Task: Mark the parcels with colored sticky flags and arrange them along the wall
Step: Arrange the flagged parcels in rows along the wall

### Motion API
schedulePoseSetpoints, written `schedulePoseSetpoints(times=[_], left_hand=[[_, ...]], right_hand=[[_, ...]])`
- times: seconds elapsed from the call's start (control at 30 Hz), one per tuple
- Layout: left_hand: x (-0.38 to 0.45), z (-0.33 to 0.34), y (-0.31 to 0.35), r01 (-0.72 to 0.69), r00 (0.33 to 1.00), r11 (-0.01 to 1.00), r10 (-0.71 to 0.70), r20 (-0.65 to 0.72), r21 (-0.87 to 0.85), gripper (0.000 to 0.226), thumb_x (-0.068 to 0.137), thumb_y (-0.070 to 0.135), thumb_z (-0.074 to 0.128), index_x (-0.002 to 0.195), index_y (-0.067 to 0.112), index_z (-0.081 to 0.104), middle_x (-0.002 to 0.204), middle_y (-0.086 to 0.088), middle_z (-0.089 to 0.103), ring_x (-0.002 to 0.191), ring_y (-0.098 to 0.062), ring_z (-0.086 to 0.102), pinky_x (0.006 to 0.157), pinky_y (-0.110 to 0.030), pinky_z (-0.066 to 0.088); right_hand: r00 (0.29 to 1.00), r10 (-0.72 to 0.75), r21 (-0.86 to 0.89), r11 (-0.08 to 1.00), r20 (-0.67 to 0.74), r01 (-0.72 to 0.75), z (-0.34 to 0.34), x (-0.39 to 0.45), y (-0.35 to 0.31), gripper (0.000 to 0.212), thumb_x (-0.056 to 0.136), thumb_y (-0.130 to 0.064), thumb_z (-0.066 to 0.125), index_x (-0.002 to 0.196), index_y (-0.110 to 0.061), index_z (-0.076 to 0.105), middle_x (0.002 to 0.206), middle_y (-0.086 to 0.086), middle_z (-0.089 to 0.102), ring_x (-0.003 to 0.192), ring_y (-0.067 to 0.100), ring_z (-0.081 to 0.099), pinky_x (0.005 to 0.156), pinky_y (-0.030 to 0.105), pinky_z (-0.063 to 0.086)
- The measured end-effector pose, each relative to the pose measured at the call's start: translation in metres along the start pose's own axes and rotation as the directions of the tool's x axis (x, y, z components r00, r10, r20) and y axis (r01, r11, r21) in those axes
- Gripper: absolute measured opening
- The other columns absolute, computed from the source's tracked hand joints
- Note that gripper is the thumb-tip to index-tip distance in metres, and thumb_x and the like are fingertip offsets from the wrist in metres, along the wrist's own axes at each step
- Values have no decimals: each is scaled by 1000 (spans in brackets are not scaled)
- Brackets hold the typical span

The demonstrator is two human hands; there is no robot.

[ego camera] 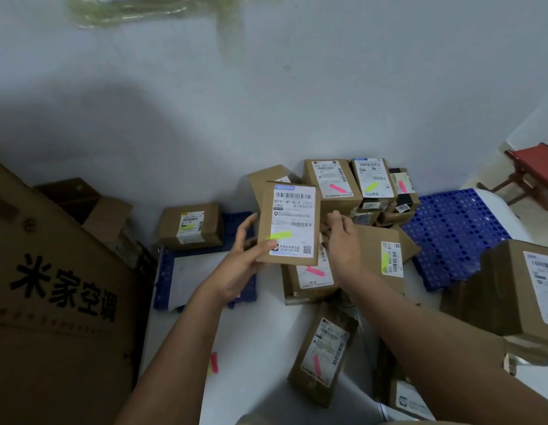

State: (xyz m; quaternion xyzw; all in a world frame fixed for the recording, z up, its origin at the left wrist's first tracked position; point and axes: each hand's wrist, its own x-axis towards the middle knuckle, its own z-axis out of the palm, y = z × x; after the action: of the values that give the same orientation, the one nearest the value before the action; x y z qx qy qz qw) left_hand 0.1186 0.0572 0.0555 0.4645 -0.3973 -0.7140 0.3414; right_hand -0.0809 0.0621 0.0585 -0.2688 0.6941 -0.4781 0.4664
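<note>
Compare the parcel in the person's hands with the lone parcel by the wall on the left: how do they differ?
The held parcel is lifted, gripped by the left hand; the lone parcel rests on the blue pallet. The held parcel is flat, its label covering most of the face; the lone parcel is boxier with a smaller label. Both are brown cardboard with a yellow-green flag.
</note>
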Motion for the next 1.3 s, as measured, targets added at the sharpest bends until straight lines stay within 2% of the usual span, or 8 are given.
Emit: schedulePoseSetpoints(times=[0.1, 0.17, 0.33, 0.53, 0.67, 0.93, 1.13, 1.3], left_hand=[[-11, -30, 1, -32, 998, 975, 18, -64, -219, 60, 93, 30, 59, 147, 34, 32, 136, -5, 61, 125, -25, 59, 104, -46, 46], [-15, -53, 0, -65, 978, 918, -19, -208, -392, 51, 95, 38, 55, 143, 26, 44, 136, -5, 61, 126, -24, 58, 106, -43, 44], [-7, -100, -5, -63, 839, 856, -233, -492, -513, 19, 93, 40, 62, 108, 28, 66, 120, -8, 63, 105, -23, 60, 99, -36, 47], [33, -141, -2, -44, 778, 832, -319, -542, -553, 39, 93, 38, 64, 128, 22, 56, 121, -11, 61, 102, -24, 59, 103, -41, 45], [68, -160, 9, -10, 763, 858, -325, -559, -514, 53, 96, 38, 59, 143, 18, 46, 140, -11, 55, 126, -29, 53, 107, -42, 40], [120, -178, 9, 90, 755, 889, -354, -551, -448, 54, 97, 36, 59, 144, 16, 43, 142, -11, 51, 123, -28, 53, 93, -42, 53], [129, -177, 26, 110, 746, 881, -379, -547, -461, 52, 94, 26, 66, 142, 18, 48, 143, -10, 50, 124, -35, 54, 86, -34, 56], [117, -173, 26, 109, 760, 890, -362, -539, -443, 52, 95, 29, 62, 143, 19, 44, 132, -6, 52, 128, -31, 51, 94, -39, 55]], right_hand=[[999, -11, 11, 1000, 47, 11, 15, 2, -7, 24, 103, -44, 37, 108, -30, 55, 102, -11, 63, 103, 12, 60, 100, 45, 48], [997, -22, -20, 1000, 68, 23, 28, 4, -13, 26, 102, -44, 38, 111, -29, 57, 102, -10, 64, 101, 12, 61, 98, 45, 49], [990, -50, -56, 997, 130, 58, 77, 11, -27, 32, 103, -40, 39, 121, -19, 56, 115, 2, 64, 102, 18, 62, 92, 43, 54], [974, -80, -161, 980, 212, 115, 136, 25, -32, 20, 104, -37, 36, 107, -23, 52, 100, 3, 58, 98, 23, 57, 90, 43, 48], [973, -78, -193, 974, 215, 121, 163, 36, -32, 29, 104, -35, 37, 114, -17, 56, 102, 7, 60, 102, 25, 59, 99, 47, 48], [978, -55, -210, 973, 201, 98, 176, 45, -18, 20, 104, -36, 37, 105, -23, 51, 98, 6, 57, 93, 20, 55, 93, 46, 48], [975, -59, -217, 970, 213, 106, 177, 45, -14, 16, 105, -35, 37, 108, -25, 49, 108, 7, 59, 105, 25, 58, 94, 43, 47], [972, -89, -224, 965, 218, 139, 167, 43, -15, 18, 105, -35, 36, 111, -25, 49, 112, 10, 59, 104, 23, 58, 94, 43, 49]])
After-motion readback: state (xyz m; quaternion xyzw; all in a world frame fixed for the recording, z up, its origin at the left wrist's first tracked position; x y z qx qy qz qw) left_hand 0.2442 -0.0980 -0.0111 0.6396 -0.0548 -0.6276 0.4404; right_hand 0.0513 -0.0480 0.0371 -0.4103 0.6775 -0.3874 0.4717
